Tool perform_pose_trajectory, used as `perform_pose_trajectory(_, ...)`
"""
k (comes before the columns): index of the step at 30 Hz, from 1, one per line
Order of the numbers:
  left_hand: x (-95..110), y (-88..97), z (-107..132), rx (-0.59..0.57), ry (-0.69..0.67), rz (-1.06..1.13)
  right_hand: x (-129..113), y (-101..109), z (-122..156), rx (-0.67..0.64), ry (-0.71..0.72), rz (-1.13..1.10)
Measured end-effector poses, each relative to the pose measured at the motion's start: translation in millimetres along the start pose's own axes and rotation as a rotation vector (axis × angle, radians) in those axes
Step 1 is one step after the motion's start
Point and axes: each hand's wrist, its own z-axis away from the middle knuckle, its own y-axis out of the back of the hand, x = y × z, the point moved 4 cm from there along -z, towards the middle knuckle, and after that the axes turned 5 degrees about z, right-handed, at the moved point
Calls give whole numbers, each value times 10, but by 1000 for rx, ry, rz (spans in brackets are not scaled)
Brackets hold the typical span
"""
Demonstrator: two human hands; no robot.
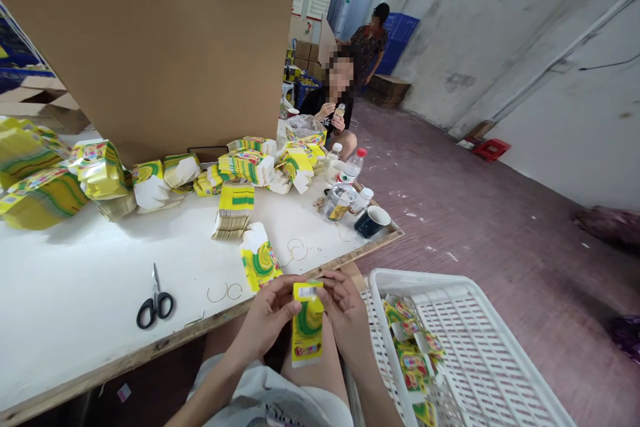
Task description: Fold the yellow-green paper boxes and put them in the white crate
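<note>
Between my two hands, just past the table's front edge and above my lap, is a small yellow and green carton with a barcode near its top. My left hand grips its left side, the thumb on the front face. On the other side my right hand pinches the upper right edge, fingers curled behind. A flat unfolded carton with white flaps lies on the table close beyond my left hand. Behind it stands a stack of flat cartons.
Black-handled scissors and loose rubber bands lie on the white table. Carton bundles line a large cardboard sheet. A dark mug and bottles stand at the right corner. A white basket holds several cartons. Two people are behind.
</note>
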Motion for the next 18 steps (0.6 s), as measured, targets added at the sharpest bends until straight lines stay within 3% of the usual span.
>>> perform_pose_trajectory(4, -4, 7, 44, 20, -15, 22, -58, -28, 21, -5, 48, 73)
perform_pose_trajectory(11, -64, 5, 45, 69, -37, 55, -158, -19, 14, -143, 107, 195)
perform_pose_trajectory(16, -69, 7, 66, 139, -125, -72, -137, -128, 61, -159, 145, 125)
perform_pose_trajectory(18, -83, 11, 78, 123, -137, -154, -178, -78, 83, -123, 183, 169)
